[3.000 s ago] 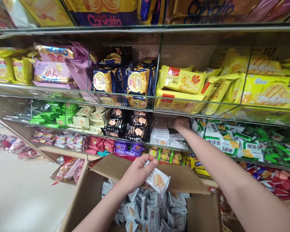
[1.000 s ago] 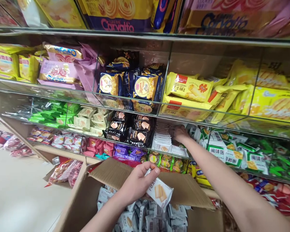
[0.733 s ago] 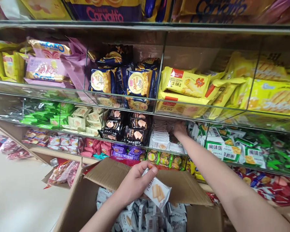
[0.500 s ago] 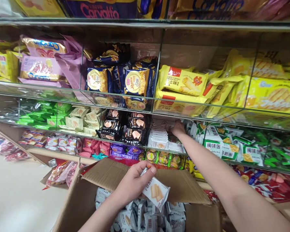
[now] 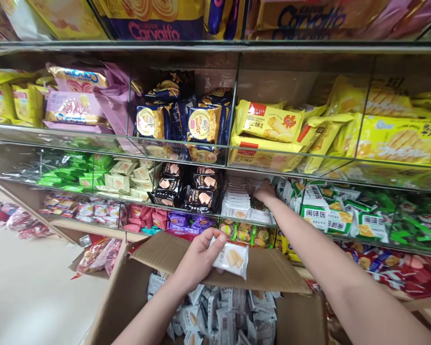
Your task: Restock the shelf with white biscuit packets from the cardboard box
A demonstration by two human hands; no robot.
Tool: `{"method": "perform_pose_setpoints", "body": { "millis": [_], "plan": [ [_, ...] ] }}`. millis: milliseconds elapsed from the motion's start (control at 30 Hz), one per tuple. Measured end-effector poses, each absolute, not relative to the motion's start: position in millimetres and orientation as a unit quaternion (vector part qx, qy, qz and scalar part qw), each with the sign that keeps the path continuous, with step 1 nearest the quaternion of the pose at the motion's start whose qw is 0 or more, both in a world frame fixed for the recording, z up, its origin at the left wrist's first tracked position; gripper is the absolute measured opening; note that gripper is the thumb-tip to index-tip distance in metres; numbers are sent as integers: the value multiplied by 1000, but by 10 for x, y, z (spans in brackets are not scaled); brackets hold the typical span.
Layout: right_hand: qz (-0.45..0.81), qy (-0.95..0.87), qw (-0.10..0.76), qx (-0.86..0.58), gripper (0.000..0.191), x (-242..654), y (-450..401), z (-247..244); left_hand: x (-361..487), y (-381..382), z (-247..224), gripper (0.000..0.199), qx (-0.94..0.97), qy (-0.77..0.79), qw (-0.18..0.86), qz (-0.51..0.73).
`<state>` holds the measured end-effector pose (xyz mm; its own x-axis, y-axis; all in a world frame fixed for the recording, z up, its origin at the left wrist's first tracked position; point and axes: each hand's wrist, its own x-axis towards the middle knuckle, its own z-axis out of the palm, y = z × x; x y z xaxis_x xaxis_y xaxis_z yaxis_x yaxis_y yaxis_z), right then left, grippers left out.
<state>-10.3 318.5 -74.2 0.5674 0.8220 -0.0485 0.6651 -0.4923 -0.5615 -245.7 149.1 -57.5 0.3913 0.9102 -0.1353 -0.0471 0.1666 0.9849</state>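
Observation:
My left hand [image 5: 203, 256] pinches a small white biscuit packet [image 5: 232, 258] by one end, above a cardboard box [image 5: 298, 316]. Inside the box lie many loose white packets [image 5: 222, 314] of the same look. My right hand [image 5: 265, 191] reaches into a shelf compartment, beside a stacked row of white packets [image 5: 236, 199]. Its fingers are mostly hidden in the shadow under the shelf above, so whether they hold anything does not show.
Black packets [image 5: 203, 191] fill the compartment to the left, green-and-white packets [image 5: 326, 218] the one to the right. A clear shelf front [image 5: 294, 155] runs above my right hand. The raised box flap [image 5: 269, 270] stands against the lower shelf.
My left hand has risen slightly and turned the packet more level. The view has shifted a little; my right hand stays in the same compartment.

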Motion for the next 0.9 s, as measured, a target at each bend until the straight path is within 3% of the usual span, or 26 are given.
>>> {"method": "perform_pose_setpoints", "body": {
  "millis": [100,267,367,500,900],
  "plan": [
    [133,-474,278,-824,69,-137,3064,-594,-2466,1507,-558,33,509,402,655,387],
    [116,-588,352,-719,25,-287,2386,-365,-2481,1505,-584,33,485,381,673,408],
    [265,-626,437,-589,29,-462,1814,-439,-2484,1499,-594,33,485,356,684,412],
    [497,-587,429,-474,33,-662,1375,-636,-2478,1486,-576,34,490,308,706,409],
    [551,-549,449,-440,26,-679,1342,-627,-2514,1460,-608,28,517,351,659,419]
  ]
}}
